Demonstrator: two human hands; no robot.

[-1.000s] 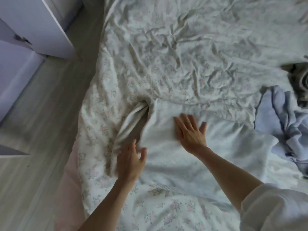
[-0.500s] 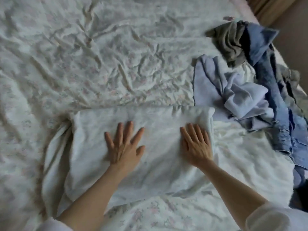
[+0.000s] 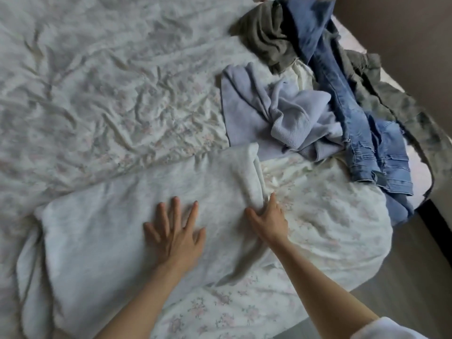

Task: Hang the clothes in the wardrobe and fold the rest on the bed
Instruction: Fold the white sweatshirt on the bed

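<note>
The white garment point(image 3: 137, 216) is laid flat on the near part of the bed point(image 3: 97, 94), pressed down by the left hand point(image 3: 175, 237) with fingers spread straight, while its right edge is pinched by the right hand point(image 3: 267, 217). The fabric is judged soft, light and limp, best taken at edges or corners and folded against the mattress. Farther off, a lilac sweater point(image 3: 281, 113), jeans point(image 3: 362, 133) and a grey garment point(image 3: 266, 37) are left heaped, unfolded

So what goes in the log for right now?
left hand: flat on white garment | right hand: grips its right edge | stage: folding on bed
</note>
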